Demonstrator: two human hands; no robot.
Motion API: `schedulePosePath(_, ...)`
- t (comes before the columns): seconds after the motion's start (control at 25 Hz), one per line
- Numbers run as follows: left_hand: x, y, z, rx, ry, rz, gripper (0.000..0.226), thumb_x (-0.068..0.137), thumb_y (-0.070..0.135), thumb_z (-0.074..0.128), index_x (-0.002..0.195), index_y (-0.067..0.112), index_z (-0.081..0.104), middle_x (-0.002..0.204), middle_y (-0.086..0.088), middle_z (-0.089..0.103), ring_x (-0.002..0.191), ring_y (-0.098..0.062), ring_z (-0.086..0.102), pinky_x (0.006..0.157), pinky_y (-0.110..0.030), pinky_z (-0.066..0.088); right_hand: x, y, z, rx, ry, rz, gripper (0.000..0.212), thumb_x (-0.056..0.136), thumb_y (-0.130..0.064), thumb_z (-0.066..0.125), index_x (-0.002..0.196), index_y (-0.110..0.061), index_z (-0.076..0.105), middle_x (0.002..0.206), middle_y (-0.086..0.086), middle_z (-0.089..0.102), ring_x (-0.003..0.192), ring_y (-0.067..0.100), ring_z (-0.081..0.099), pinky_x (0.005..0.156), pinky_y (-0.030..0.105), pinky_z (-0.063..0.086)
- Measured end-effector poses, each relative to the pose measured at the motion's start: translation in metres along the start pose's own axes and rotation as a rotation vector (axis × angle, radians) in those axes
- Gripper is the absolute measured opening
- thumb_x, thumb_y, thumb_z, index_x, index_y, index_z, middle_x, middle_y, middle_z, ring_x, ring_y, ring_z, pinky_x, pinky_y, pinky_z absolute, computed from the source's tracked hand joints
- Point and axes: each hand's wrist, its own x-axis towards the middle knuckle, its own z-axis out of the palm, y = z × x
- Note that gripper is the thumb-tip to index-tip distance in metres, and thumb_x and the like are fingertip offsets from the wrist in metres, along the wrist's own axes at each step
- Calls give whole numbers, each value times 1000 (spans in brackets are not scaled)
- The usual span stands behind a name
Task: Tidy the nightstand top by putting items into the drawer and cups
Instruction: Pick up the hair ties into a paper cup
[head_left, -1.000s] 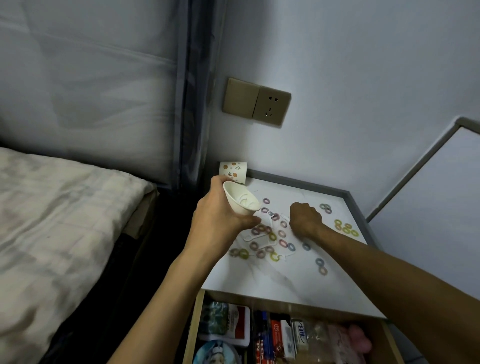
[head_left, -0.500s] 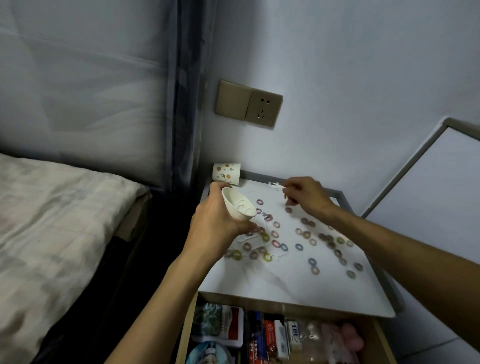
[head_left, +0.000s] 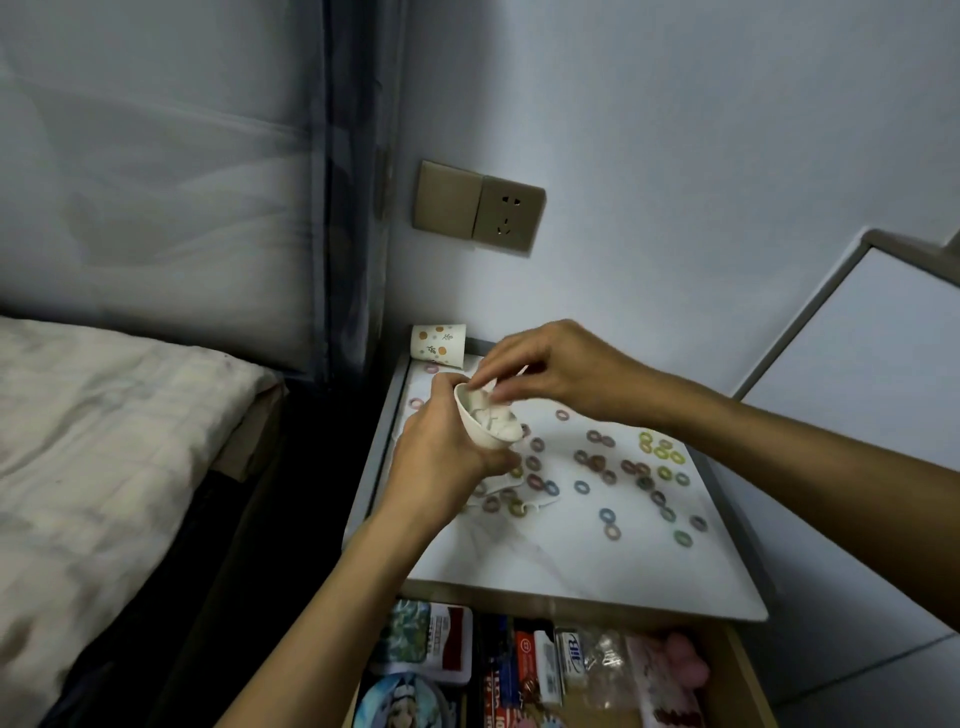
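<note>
My left hand (head_left: 441, 457) grips a small white paper cup (head_left: 485, 423), tilted above the left part of the nightstand top (head_left: 571, 561). White clip-like pieces lie inside the cup. My right hand (head_left: 550, 374) hovers at the cup's rim and pinches a small white piece over its mouth. Several small coloured rings (head_left: 608, 467) lie scattered over the white top. A second paper cup (head_left: 438, 344), printed with dots, stands at the back left corner. The open drawer (head_left: 540, 670) below holds packets and boxes.
A bed (head_left: 104, 441) with a pale cover lies to the left, a dark gap between it and the nightstand. A wall socket (head_left: 478, 213) is above the nightstand. A white panel (head_left: 857, 353) leans at the right.
My right hand has lifted from the back of the top and come left to the cup's mouth with a white piece. The cup now shows white pieces inside.
</note>
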Motion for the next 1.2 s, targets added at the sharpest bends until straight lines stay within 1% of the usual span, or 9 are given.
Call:
schedulePosePath(0.12,1,-3,-7,-15,35,-2,79,58,26,91,122,27,44,109,4,60,98,-18,59,76,-38,55,-12,32,-4,87,238,166,13,88,-11,68,98,-15,75,88,-1,73,78,13,68,73,27,56)
schedulePosePath(0.2,1,-5,-12,-28,55,-2,80,56,25,92,121,26,46,107,5,61,96,-18,60,73,-40,57,-28,59,13,-71,107,259,14,86,-15,71,98,-21,74,89,-5,72,78,6,66,72,22,54)
schedulePosePath(0.28,1,-6,-16,-37,65,3,79,56,25,92,120,27,46,104,8,60,94,-15,60,73,-38,57,-45,83,46,-281,-112,279,21,81,-18,76,101,-23,73,96,-7,70,80,2,62,69,10,45)
schedulePosePath(0.32,1,-6,-17,-42,68,4,79,56,25,92,120,28,45,104,9,59,95,-14,60,74,-36,56,-53,92,62,-337,-157,290,24,80,-18,77,104,-22,72,99,-7,69,80,-1,58,68,7,41)
schedulePosePath(0.52,5,-10,-18,-59,90,-16,78,58,25,92,120,26,45,109,4,61,97,-17,60,75,-33,55,-69,113,99,-268,-31,360,19,82,-18,75,100,-15,71,102,-2,68,79,-1,53,67,5,38)
schedulePosePath(0.72,7,-10,-23,-76,115,-27,76,57,25,93,117,27,46,103,8,61,93,-13,61,66,-26,53,-73,117,100,-168,-33,434,10,83,-18,75,90,-17,68,83,-9,65,76,1,59,63,9,41)
schedulePosePath(0.88,5,-13,-27,-74,117,-24,77,58,25,93,120,26,46,106,7,61,94,-12,59,62,-19,46,-48,106,90,-182,86,383,16,86,-22,71,102,-19,71,93,-5,68,83,8,61,72,20,46)
schedulePosePath(1.04,4,-12,-32,-72,117,-12,76,58,25,93,118,25,46,106,8,60,92,-8,58,59,-10,43,-24,102,101,-320,-18,288,23,85,-24,70,107,-17,72,103,-1,71,92,14,64,73,21,44)
schedulePosePath(1.2,5,-12,-40,-89,119,-4,76,58,23,93,117,25,46,105,8,59,87,-5,56,55,-4,43,-27,103,108,-372,-38,304,20,86,-23,70,104,-14,70,102,1,66,94,15,60,63,10,32)
